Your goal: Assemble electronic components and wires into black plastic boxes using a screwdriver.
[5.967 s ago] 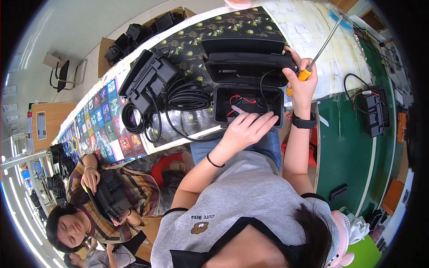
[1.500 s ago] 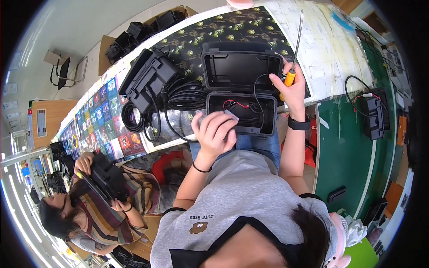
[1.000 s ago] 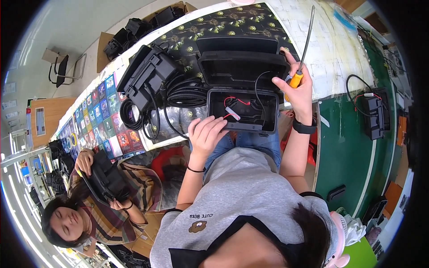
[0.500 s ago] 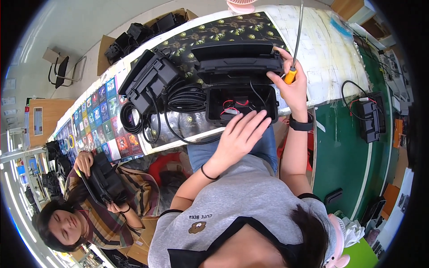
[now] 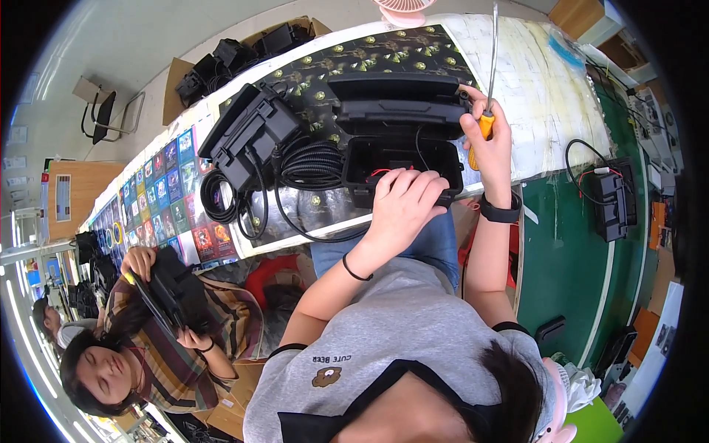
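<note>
An open black plastic box stands at the table's near edge, its lid tipped back. Red wires and a thin black cable show inside it. The fingers of my left hand are bent together over the box's near rim; its thumb is hidden. My right hand is closed round the yellow handle of a screwdriver, whose long metal shaft points up and away. That hand is beside the lid's right end, with fingertips behind it. To the left are coiled black corrugated tubing and a second black box.
A co-worker at lower left holds another black box. A carton of black boxes stands beyond the table. A pink fan is at the far edge. On the green surface at right lies a black box with wires.
My left hand has gone from flat, spread fingers to fingers bent over the box's near rim. My right thumb has lifted away from the lid, with the screwdriver still in that hand.
</note>
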Demonstrator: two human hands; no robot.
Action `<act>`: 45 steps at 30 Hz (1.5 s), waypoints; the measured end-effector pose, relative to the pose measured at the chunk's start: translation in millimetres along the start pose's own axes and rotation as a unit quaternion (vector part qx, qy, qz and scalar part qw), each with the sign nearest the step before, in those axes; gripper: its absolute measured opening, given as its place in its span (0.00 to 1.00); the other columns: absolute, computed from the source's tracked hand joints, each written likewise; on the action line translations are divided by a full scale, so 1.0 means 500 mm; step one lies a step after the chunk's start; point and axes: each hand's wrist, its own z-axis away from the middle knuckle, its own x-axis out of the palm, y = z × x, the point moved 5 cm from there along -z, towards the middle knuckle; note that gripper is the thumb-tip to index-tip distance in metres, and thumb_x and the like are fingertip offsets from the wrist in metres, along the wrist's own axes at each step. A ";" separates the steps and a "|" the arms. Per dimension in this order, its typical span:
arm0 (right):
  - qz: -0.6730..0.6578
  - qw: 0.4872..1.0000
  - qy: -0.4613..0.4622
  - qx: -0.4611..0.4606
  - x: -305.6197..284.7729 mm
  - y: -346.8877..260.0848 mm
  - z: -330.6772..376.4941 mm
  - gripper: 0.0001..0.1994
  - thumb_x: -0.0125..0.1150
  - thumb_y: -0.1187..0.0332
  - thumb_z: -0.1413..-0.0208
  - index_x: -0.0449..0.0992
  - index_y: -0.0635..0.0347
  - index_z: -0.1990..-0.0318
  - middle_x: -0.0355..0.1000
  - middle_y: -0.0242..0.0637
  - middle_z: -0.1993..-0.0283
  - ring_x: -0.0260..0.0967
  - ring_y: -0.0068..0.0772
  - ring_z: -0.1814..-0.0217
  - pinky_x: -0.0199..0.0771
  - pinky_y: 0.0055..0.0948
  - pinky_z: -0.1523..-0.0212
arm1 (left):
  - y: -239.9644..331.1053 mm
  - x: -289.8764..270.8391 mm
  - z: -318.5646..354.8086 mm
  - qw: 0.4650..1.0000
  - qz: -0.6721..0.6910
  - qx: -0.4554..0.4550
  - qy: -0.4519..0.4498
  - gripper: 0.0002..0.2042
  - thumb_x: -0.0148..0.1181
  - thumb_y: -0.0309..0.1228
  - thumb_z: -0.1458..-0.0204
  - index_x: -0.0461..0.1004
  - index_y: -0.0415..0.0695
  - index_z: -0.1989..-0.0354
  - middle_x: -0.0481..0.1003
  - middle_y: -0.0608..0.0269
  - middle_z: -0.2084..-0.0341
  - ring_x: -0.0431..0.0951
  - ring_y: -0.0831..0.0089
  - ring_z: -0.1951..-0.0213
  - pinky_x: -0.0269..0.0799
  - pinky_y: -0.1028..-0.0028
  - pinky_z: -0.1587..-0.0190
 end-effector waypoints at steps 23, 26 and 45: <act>0.036 0.998 -0.039 -0.027 0.007 -0.029 0.038 0.22 0.76 0.72 0.55 0.61 0.56 0.68 0.71 0.47 0.38 0.66 0.28 0.44 0.64 0.28 0.42 | -0.143 -0.034 0.153 0.928 0.146 -0.218 0.264 0.33 0.79 0.26 0.63 0.62 0.42 0.50 0.59 0.48 0.43 0.65 0.54 0.42 0.67 0.60 0.40; 0.074 0.995 -0.065 -0.029 0.004 -0.030 0.052 0.21 0.75 0.74 0.55 0.60 0.57 0.69 0.71 0.46 0.38 0.62 0.25 0.53 0.63 0.24 0.47 | -0.145 -0.026 0.153 0.936 0.131 -0.211 0.250 0.32 0.77 0.24 0.62 0.61 0.43 0.50 0.59 0.49 0.42 0.64 0.55 0.41 0.66 0.62 0.39; 0.083 0.994 -0.075 -0.012 -0.004 -0.001 0.082 0.18 0.66 0.80 0.47 0.57 0.55 0.66 0.63 0.49 0.31 0.56 0.43 0.27 0.43 0.42 0.25 | -0.132 -0.046 0.115 0.920 0.217 -0.207 0.253 0.24 0.72 0.21 0.56 0.72 0.46 0.49 0.57 0.51 0.42 0.69 0.56 0.44 0.72 0.63 0.42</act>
